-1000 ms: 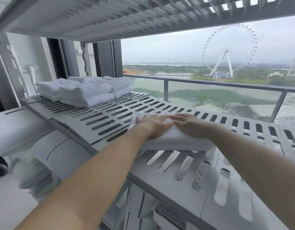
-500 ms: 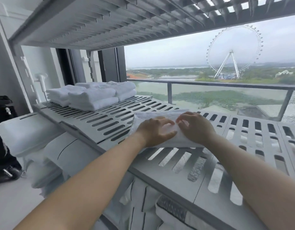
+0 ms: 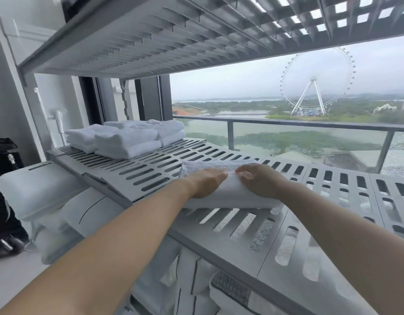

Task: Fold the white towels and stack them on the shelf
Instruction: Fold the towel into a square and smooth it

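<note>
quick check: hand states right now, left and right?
Left hand: open, flat fingers pressing the folded white terry towel on the grey slotted shelf.
Right hand: closed, fingers curled, pinching that towel.

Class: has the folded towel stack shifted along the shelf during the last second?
No. The folded towel stack sits at the far left end of the slatted shelf, as before; only the camera moved.

Single head cam, close, facing fwd/down over shelf (image 3: 151, 165).
</note>
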